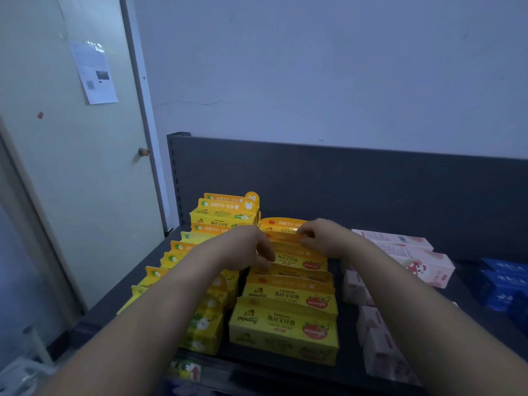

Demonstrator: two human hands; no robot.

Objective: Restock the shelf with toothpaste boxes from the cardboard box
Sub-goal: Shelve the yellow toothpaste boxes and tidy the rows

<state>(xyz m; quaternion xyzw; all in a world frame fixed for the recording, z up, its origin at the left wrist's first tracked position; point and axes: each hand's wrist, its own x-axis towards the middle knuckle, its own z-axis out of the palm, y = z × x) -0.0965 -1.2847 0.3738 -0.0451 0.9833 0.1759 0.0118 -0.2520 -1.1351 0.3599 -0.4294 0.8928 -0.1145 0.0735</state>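
Gripping orange-topped toothpaste box [285,238] at frame centre: left hand [251,250], right hand [321,238], fingers curled on its ends; box stands in middle row on dark shelf [400,195] (pink boxes [423,261] at right).

Your left forearm [160,295] and right forearm [414,298] are bare along all that shows, from the wrists to the lower edge. Your left hand [248,247] and right hand [324,238] are bare as well. The fingers are too blurred to show finer detail.
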